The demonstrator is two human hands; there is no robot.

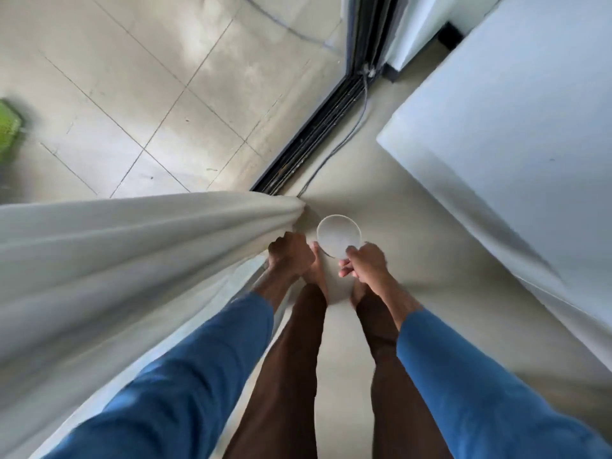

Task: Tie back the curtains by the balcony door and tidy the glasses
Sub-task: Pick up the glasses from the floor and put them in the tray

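**Curtain in one hand, glass in the other**

I stood at the balcony door looking straight down. My left hand point(289, 255) was closed in a fist on the gathered edge of the curtain point(132, 253), drawing the cloth in from the left of the frame to a bunch at centre, I judged so that it would be narrow enough to tie. My right hand point(366, 265) pinched the near rim of a glass point(338, 234) between thumb and fingers, its mouth facing up just right of the bunched cloth; held by the rim, it stayed clear of the fabric.

The door track point(318, 134) ran from centre to the upper right, with a cable point(351, 127) lying beside it.

I could see no tie or cord anywhere. My fingertips were tucked under the cloth, the glass's lower part was hidden below its rim, and a blurred green thing point(8, 127) was cut off at the left edge. Whether other glasses waited nearby, I could not tell.
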